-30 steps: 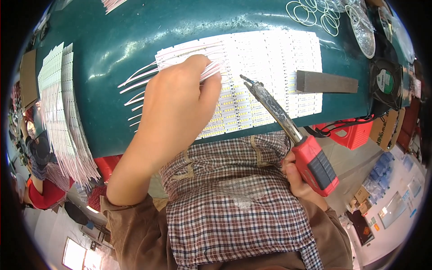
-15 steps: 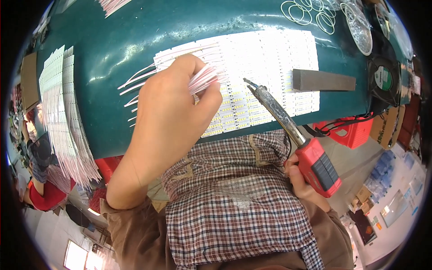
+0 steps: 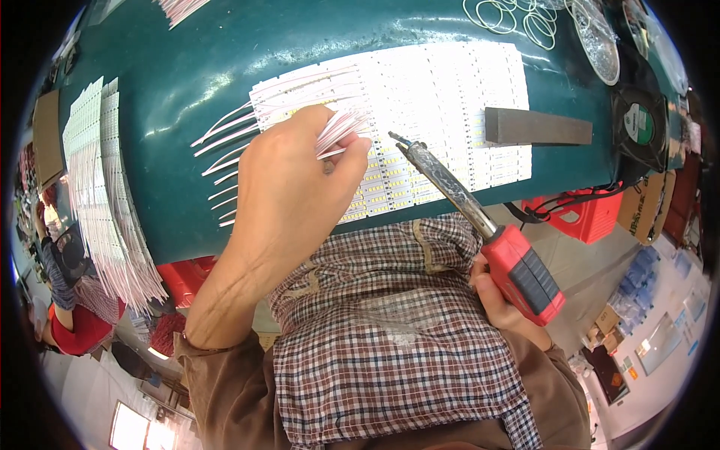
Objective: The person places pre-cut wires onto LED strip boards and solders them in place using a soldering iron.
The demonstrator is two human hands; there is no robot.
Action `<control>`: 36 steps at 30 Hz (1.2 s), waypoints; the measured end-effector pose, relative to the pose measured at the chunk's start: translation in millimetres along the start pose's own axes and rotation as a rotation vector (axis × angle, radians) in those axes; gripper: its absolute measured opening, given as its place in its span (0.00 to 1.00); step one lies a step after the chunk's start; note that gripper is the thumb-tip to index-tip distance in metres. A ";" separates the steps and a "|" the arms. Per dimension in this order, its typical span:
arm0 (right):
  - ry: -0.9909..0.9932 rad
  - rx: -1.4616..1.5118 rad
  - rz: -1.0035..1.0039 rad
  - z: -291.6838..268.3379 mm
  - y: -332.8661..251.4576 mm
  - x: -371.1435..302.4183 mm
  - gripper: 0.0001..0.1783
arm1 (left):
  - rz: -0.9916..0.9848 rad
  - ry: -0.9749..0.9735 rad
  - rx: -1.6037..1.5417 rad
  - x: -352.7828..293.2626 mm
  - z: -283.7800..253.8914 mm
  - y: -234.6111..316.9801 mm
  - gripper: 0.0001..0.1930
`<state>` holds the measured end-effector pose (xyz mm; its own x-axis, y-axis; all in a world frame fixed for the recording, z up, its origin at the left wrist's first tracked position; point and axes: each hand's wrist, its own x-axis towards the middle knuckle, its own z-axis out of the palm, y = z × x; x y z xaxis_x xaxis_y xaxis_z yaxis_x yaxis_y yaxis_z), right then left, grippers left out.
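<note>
My left hand (image 3: 289, 169) is closed round a bundle of thin red-and-white wires (image 3: 343, 129), held over the left part of a sheet of white LED strips (image 3: 442, 86). Several more such wires stick out past the sheet's left edge. In my right hand (image 3: 496, 300) is a soldering iron (image 3: 529, 276) with a red and black handle. Its tip points up and left over the sheet, a little right of the bundle; whether the tip touches a strip I cannot tell. Glare washes out the sheet's upper middle.
A dark grey bar (image 3: 538, 127) lies across the sheet's right end on the green table (image 3: 184, 195). Right of it stands a black fan (image 3: 639, 124). Wired LED strips (image 3: 94, 165) hang over the left edge. Coiled wire (image 3: 517, 15) lies at the far right. Another person (image 3: 75, 322) is at left.
The soldering iron's tip has shifted slightly left, nearer the wires. My left hand has moved slightly down, still holding the bundle. The whole view has shifted a little.
</note>
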<state>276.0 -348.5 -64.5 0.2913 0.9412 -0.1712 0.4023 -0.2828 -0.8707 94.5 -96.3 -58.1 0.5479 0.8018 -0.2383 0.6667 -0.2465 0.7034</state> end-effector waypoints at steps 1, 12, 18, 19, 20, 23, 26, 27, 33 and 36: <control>0.003 0.009 -0.016 1.2 -1.5 2.4 0.15 | 0.001 -0.002 -0.002 0.9 1.7 -1.0 0.10; -0.036 -0.008 -0.060 2.7 -2.5 11.6 0.15 | 0.014 0.061 -0.025 0.6 9.3 0.4 0.10; -0.027 0.005 -0.036 5.5 0.9 9.3 0.14 | 0.013 0.072 -0.022 1.2 9.8 1.8 0.10; -0.034 0.012 -0.034 5.5 0.7 10.2 0.14 | 0.012 0.072 -0.021 0.8 10.1 1.5 0.10; -0.036 0.013 -0.034 5.6 0.3 11.1 0.14 | 0.019 0.083 -0.024 0.5 10.8 0.9 0.10; -0.045 -0.009 -0.062 5.6 -2.1 15.9 0.14 | 0.029 0.091 -0.011 0.7 11.5 -0.2 0.10; -0.054 -0.024 -0.090 4.2 -4.8 19.1 0.14 | 0.027 0.088 0.016 0.7 11.1 -0.7 0.10; -0.044 -0.014 -0.094 3.8 -3.0 16.8 0.13 | 0.024 0.087 0.026 0.6 10.7 -0.8 0.10; 0.027 -0.056 -0.120 6.7 2.6 6.3 0.14 | -0.016 0.045 0.066 2.6 7.5 4.1 0.11; 0.016 -0.043 -0.110 4.0 0.0 11.3 0.14 | 0.028 0.067 0.005 2.7 8.5 0.7 0.11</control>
<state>275.8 -337.2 -68.2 0.2570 0.9640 -0.0679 0.4690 -0.1859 -0.8634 100.7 -99.0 -64.0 0.5316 0.8291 -0.1732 0.6544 -0.2723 0.7054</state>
